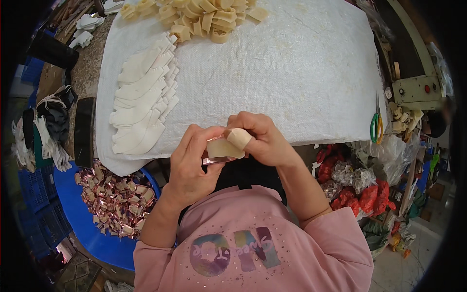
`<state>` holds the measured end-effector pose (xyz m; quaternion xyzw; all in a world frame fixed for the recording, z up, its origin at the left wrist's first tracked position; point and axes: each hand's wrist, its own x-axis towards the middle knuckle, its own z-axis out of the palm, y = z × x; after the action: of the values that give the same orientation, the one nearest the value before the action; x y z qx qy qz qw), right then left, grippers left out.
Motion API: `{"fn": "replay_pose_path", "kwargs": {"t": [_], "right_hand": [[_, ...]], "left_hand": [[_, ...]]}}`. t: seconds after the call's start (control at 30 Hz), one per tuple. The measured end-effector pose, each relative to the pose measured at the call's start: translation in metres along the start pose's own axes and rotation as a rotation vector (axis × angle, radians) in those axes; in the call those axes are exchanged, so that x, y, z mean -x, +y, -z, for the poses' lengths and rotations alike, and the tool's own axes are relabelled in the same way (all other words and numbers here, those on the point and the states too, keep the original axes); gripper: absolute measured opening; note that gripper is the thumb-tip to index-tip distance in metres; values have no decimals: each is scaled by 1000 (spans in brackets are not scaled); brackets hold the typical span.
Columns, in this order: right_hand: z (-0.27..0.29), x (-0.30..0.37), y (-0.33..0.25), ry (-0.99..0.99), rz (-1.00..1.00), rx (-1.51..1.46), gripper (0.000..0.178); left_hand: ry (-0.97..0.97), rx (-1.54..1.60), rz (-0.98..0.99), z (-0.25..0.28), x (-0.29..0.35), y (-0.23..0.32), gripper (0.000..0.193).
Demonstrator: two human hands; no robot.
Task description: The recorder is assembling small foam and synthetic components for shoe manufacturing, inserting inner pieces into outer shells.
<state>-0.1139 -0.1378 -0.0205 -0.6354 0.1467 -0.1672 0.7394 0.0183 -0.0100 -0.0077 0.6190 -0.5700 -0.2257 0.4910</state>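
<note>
In front of my body, just off the near edge of the table, both hands hold one small curved piece (221,148). It has a cream face and a shiny pink edge. My left hand (194,155) grips its left side between fingers and thumb. My right hand (260,138) is closed on its right end, the thumb wearing a beige finger cover (239,138) and pressing at the piece's upper corner. Overlapping white curved cut-outs (141,102) lie in rows on the left of the table. Curled cream strips (209,17) are heaped at the far side.
White woven sheeting (292,73) covers the table. A blue tub (104,250) at lower left holds several shiny pink pieces (119,202). A dark phone (85,131) lies at the left edge, scissors (376,127) at the right edge. Plastic bags (362,180) hang below right.
</note>
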Motion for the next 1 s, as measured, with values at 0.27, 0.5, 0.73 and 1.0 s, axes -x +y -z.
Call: {"fn": "replay_pose_path", "kwargs": {"t": [0.27,0.5,0.73,1.0], "right_hand": [[-5,5,13,137,-62,-163,18],[-20,11,14,250,70,126,22],[-25,12,30,161,-48,-582,35],[-40,8,19,267,68,-147,27]], "left_hand": [[131,-73,-69,-13,-6,-4,44],[236,-171,-132,-27,-2,-6,48],[366,-323,-125,-28,-2,-8,49],[488,-266,-95,-35,5,-13,43]]}}
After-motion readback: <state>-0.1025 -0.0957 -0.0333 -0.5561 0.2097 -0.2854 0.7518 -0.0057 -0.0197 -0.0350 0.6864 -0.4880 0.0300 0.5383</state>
